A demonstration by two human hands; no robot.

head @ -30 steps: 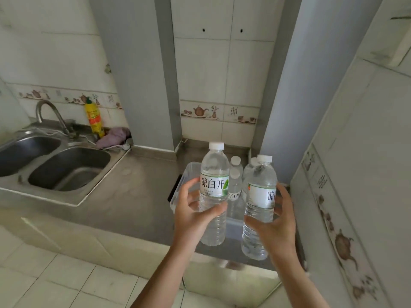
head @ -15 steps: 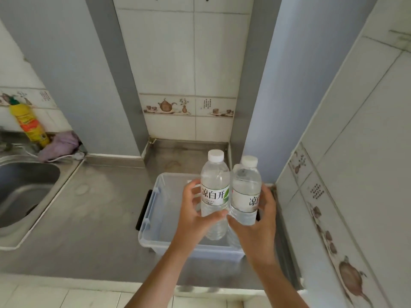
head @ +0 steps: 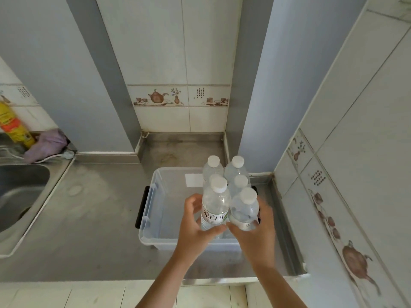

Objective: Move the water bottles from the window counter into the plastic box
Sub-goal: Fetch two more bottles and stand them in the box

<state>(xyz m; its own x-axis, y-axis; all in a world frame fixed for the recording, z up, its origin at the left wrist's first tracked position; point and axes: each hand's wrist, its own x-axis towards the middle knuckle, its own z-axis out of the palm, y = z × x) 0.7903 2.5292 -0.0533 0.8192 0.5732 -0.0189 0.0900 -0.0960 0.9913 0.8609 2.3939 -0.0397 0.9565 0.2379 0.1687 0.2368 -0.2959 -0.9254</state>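
Gripping one clear water bottle each, a person's two bare hands meet over the right half of a plastic box (head: 153, 221). The left hand (head: 195, 227) wraps around the left bottle (head: 215, 210), whose white label with dark characters faces the camera. The right hand (head: 258, 230) wraps around the right bottle (head: 244, 210). Both bottles are upright, white caps on top, and touch side by side — their lower ends sit inside the box walls, though whether they rest on its floor cannot be told.

Just behind them, three more bottles (head: 213, 167) stand upright in the box's far right corner. The left half of the box is bare.

The box — translucent, with a dark handle on its left side — sits on a steel counter (head: 100, 218). At the far left are a sink (head: 20, 196), a yellow bottle (head: 13, 125) and a purple cloth (head: 47, 145).
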